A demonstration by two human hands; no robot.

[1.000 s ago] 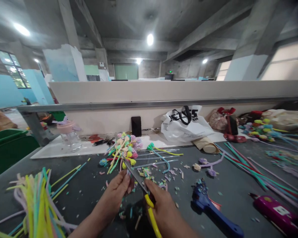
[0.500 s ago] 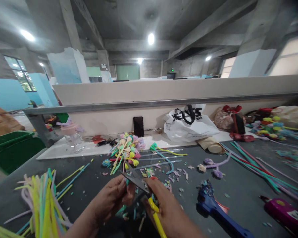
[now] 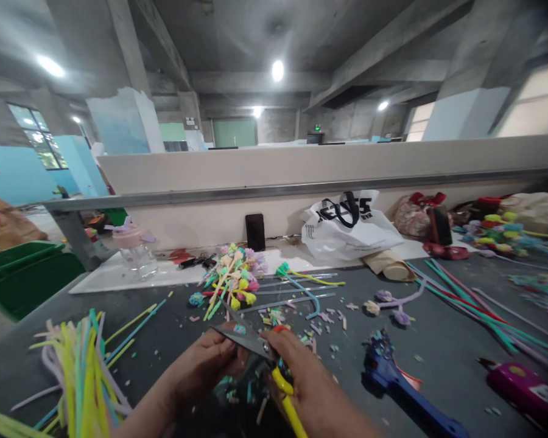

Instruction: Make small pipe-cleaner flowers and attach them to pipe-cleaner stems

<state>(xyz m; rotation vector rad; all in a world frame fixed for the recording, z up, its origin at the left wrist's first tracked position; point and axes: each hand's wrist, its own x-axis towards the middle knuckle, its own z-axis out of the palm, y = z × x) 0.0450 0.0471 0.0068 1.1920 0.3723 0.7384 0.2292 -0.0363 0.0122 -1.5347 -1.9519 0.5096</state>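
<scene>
Yellow grips of the scissors (image 3: 267, 348) run off the bottom edge at lower centre, the grey metal blades parted and pointing up and left. The right hand (image 3: 301, 377) curls round those grips. The left hand (image 3: 205, 359) has its fingers pinched together on a small pale-teal piece (image 3: 240, 329), right by the blades; its shape is hard to make out, being partly covered.

Fuzzy, bendable stems (image 3: 84, 371) lie bundled at lower left, cut off by the frame. Bare dark tabletop (image 3: 168, 322) leaves room between them and the left forearm. At lower right, a smooth blue tool (image 3: 404, 389) with a crusted head and a glossy magenta tool (image 3: 523, 386) narrow the space beside the right hand; both are cut off.

Beyond the fingertips, crumbly pastel scraps (image 3: 322, 316) litter the middle, then a tufted heap of knobbly fuzzy flowers (image 3: 237, 274), overlapping too closely to count. Further back, a black phone (image 3: 255, 232) leans upright near a crumpled white bag (image 3: 347, 231), its lettering partly hidden by dark handles. A pale flat partition (image 3: 301, 170) edges the table, with blurred concrete beams (image 3: 369, 52) in the upper frame.
</scene>
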